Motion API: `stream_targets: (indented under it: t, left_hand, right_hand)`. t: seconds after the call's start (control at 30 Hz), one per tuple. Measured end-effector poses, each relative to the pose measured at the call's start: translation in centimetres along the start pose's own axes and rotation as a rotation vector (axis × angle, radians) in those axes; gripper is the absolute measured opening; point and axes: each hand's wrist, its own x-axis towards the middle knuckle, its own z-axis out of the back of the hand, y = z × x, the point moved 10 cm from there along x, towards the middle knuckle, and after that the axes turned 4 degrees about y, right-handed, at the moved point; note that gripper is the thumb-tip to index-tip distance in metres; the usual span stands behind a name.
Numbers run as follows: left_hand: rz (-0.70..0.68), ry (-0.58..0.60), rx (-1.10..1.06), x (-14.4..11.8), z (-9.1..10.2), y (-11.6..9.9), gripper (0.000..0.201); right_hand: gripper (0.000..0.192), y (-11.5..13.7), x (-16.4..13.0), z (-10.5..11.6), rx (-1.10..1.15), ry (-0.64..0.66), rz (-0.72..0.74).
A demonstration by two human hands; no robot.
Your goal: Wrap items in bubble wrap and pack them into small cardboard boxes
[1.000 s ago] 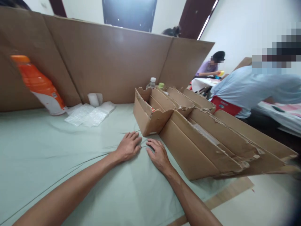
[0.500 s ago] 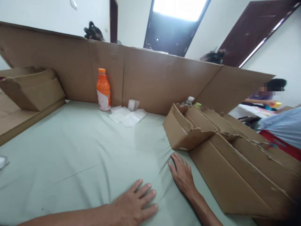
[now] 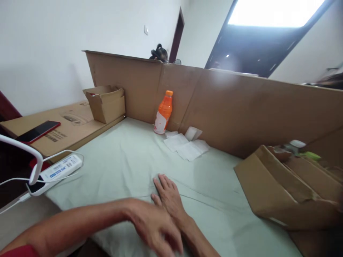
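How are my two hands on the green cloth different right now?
The right hand lies flat on the green cloth, fingers stretched forward; the left hand is raised, crossing over the right wrist, with fingers curled and blurred. The right hand sits farther from the camera, the left nearer. Both are bare and hold nothing.
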Motion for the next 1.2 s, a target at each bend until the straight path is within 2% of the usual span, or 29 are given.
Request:
stream_targets:
  t: [0.07, 0.1, 0.13, 0.17, 0.23, 0.33, 0.4, 0.47, 0.57, 0.63, 0.73, 0.87, 0.97, 1.03, 1.13, 1.2]
  left_hand:
    - [0.171, -0.41, 0.057, -4.7, 9.2, 0.7, 0.032]
    - [0.301, -0.625, 0.176, -7.8, 13.7, 1.3, 0.03]
    - [0.455, -0.904, 0.34, -11.8, 18.3, 1.6, 0.028]
    - [0.544, -1.07, 0.417, -15.1, 21.8, 1.9, 0.032]
    - [0.674, -1.314, 0.526, -21.2, 27.5, 2.4, 0.042]
    - [0.834, -1.617, 0.676, -29.8, 33.6, 2.2, 0.063]
    - [0.905, -1.731, 0.745, -34.1, 36.2, 1.9, 0.068]
    - [0.962, -1.797, 0.778, -37.2, 37.8, 2.1, 0.067]
    - [1.073, -1.843, 0.75, -40.3, 38.9, 3.5, 0.058]
    - [1.133, -1.84, 0.726, -41.4, 39.0, 4.8, 0.048]
    - [1.154, -1.812, 0.723, -41.8, 39.1, 6.1, 0.041]
    - [1.107, -1.785, 0.733, -40.9, 37.9, 5.8, 0.038]
    - [1.023, -1.743, 0.718, -39.2, 35.6, 4.4, 0.026]
    - [0.969, -1.718, 0.704, -37.8, 33.2, 3.2, 0.018]
    - [0.857, -1.646, 0.657, -35.0, 28.6, 1.2, 0.015]
    - [0.73, -1.562, 0.55, -32.7, 24.8, 0.3, 0.021]
  right_hand:
    - [0.047, 1.6, 2.5, 0.0, 0.036, 0.002, 0.034]
    - [0.046, 2.1, 3.4, 0.2, 0.053, -0.008, 0.043]
    - [0.046, 2.4, 3.9, 0.3, 0.071, -0.019, 0.048]
    - [0.046, 2.6, 4.2, 0.5, 0.086, -0.028, 0.049]
    - [0.045, 2.5, 4.2, 0.5, 0.111, -0.027, 0.047]
    - [0.046, 2.0, 3.9, 0.2, 0.126, -0.012, 0.055]
    - [0.046, 1.7, 3.8, 0.0, 0.137, -0.016, 0.062]
    - [0.046, 1.5, 3.7, -0.1, 0.148, -0.031, 0.068]
    - [0.046, 1.3, 3.7, -0.3, 0.156, -0.043, 0.077]
    - [0.047, 1.2, 3.7, -0.4, 0.161, -0.041, 0.08]
    - [0.047, 1.1, 3.7, -0.3, 0.179, -0.047, 0.077]
    - [0.044, 0.9, 3.5, -0.2, 0.225, -0.095, 0.07]
    - [0.038, -0.2, 3.2, -0.2, 0.304, -0.196, 0.014]
    - [0.036, -1.9, 2.8, 0.1, 0.393, -0.29, -0.072]
    - [0.04, -5.2, 2.1, 0.7, 0.6, -0.436, -0.25]
    - [0.046, -7.0, 1.6, 1.0, 0.753, -0.521, -0.339]
